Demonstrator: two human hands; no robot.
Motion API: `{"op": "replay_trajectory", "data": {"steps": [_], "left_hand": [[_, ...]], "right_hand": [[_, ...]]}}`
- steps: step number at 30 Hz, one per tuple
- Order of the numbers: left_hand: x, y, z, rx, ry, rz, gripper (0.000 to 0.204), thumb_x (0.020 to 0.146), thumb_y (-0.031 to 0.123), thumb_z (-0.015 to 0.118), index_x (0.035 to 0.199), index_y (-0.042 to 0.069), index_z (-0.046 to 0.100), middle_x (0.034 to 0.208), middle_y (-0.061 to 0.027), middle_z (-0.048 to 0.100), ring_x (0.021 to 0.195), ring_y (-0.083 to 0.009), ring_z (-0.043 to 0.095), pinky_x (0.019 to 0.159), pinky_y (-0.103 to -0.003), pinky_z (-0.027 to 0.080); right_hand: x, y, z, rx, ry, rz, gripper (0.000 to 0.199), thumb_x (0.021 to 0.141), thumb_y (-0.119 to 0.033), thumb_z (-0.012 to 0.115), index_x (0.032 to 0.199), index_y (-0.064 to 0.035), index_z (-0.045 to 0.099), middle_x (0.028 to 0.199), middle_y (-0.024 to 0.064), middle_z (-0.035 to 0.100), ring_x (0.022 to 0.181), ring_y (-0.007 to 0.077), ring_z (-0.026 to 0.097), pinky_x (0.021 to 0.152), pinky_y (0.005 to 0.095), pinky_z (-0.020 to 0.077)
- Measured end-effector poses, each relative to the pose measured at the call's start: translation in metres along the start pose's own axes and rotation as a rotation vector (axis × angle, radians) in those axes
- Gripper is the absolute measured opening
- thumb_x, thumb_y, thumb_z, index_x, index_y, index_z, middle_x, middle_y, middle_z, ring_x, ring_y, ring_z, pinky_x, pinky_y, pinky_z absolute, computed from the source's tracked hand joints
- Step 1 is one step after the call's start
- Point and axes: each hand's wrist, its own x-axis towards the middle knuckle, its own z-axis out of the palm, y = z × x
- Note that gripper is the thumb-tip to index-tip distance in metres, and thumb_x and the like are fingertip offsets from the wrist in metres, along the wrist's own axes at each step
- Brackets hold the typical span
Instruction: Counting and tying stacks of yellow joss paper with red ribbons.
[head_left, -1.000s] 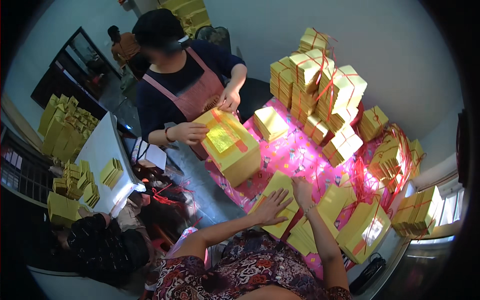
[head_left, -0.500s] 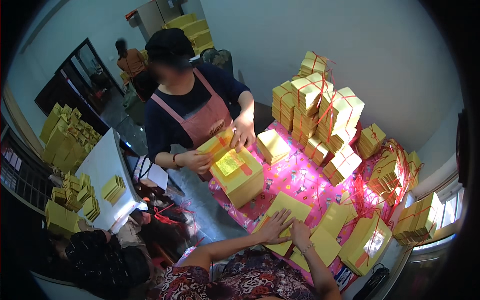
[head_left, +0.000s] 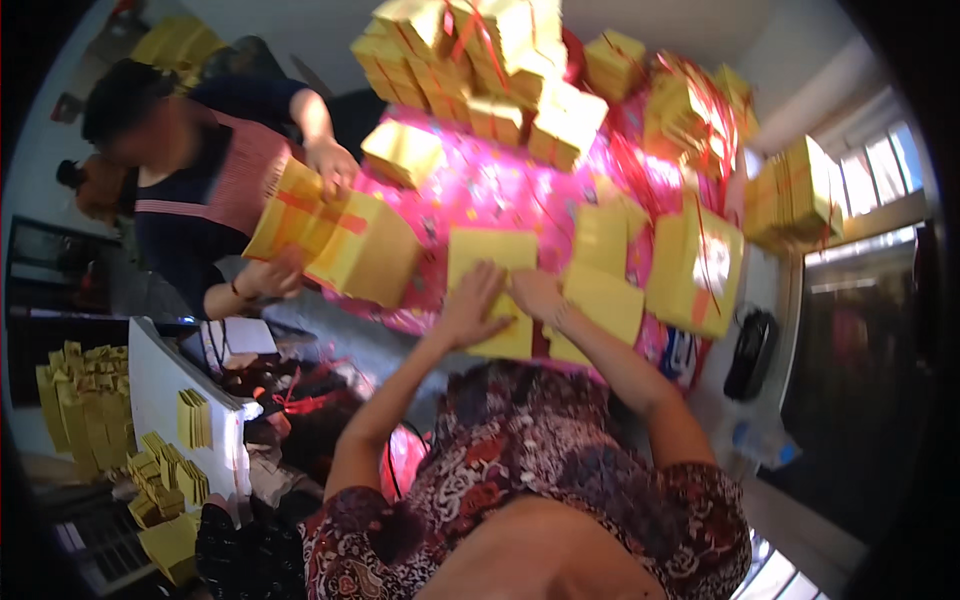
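Note:
A yellow sheet of paper [head_left: 492, 250] lies in front of me on the pink patterned tablecloth [head_left: 425, 222]. My left hand [head_left: 474, 306] rests flat on it, fingers apart and thumb stretched out. At the sheet's right edge, my right hand [head_left: 537, 293] is closed with its fingers curled under. Whatever it may grip is hidden. Under my right forearm are more yellow sheets [head_left: 608, 308], with others [head_left: 600, 238] just beyond. Across the table, a co-worker's hands [head_left: 335, 165] hold a yellow paper with orange bands [head_left: 290, 222] over a thick yellow stack [head_left: 385, 250].
Bundles of yellow paper tied with red ribbon [head_left: 500, 115] are piled at the back. A banded yellow stack [head_left: 690, 265] stands to my right, near a black case [head_left: 752, 352] and a plastic bottle [head_left: 765, 443]. At left, a white table [head_left: 165, 380] bears yellow bundles.
My view has swung toward the right and downward, so the table appears further left and higher. Both my hands stay on the sheet. The co-worker still handles the banded paper.

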Motion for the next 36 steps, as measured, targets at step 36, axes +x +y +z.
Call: {"op": "replay_trajectory", "data": {"steps": [36], "left_hand": [[-0.002, -0.035, -0.034, -0.523, 0.205, -0.220, 0.043, 0.094, 0.028, 0.050, 0.131, 0.005, 0.047, 0.116, -0.0172, 0.061, 0.111, -0.0283, 0.057, 0.093, -0.037, 0.043]], "right_hand": [[0.014, 0.013, -0.011, -0.303, 0.272, -0.567, 0.024, 0.079, -0.030, 0.062, 0.087, -0.0066, 0.061, 0.078, 0.0087, 0.061, 0.071, 0.0263, 0.064, 0.061, 0.0406, 0.0504]]}}
